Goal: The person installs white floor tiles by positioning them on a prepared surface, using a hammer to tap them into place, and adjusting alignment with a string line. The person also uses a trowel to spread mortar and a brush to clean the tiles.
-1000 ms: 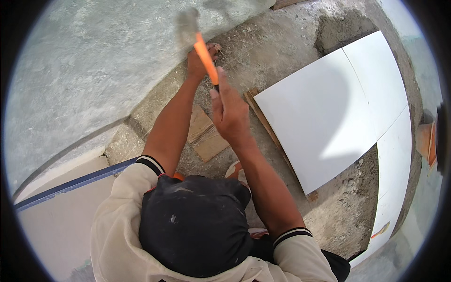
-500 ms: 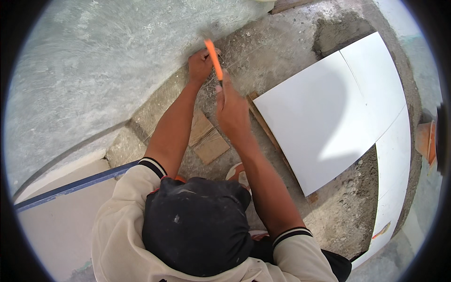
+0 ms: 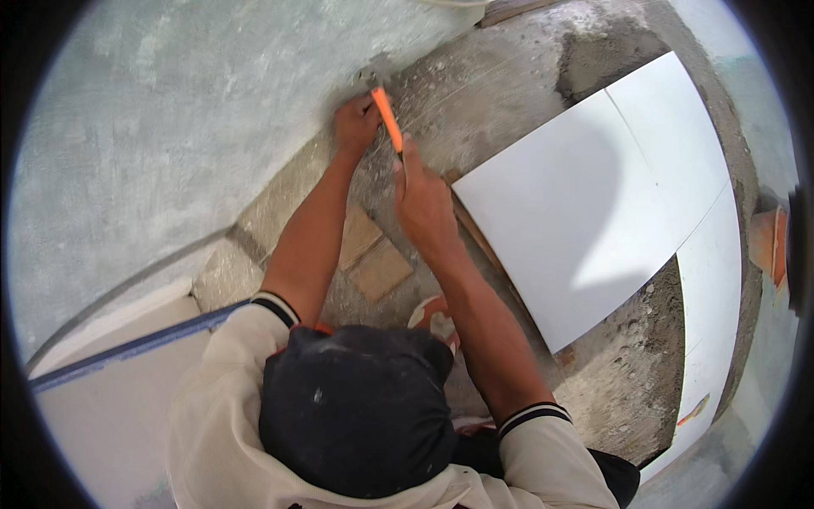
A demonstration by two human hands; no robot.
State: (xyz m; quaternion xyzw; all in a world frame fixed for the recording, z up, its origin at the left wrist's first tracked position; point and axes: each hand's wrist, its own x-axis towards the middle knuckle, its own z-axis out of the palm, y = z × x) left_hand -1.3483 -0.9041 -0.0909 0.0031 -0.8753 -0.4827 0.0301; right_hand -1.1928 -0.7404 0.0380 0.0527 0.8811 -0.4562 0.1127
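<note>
My right hand [image 3: 424, 199] is closed on the handle of an orange-handled hammer [image 3: 388, 119], its blurred dark head down beside my left hand at the foot of the grey plastered wall [image 3: 170, 119]. My left hand [image 3: 356, 123] is bent closed against the wall where it meets the rough concrete floor [image 3: 462, 102]; whatever it grips is hidden. Below my hands lie small wooden boards [image 3: 377, 263]. To the right of my right hand a large white tile [image 3: 543, 220] rests beside a wooden strip [image 3: 471, 220].
A narrow white tile piece [image 3: 708, 322] runs along the right wall, near rough mortar [image 3: 644, 314]. A dark mortar patch [image 3: 602, 64] lies at the back. An orange container [image 3: 767, 246] stands far right. A blue straight bar [image 3: 127, 348] crosses a pale surface [image 3: 119, 433] at lower left.
The hammer has come down from its raised position in the earliest frame toward my left hand and the wall's foot. My left hand has shifted slightly down and left.
</note>
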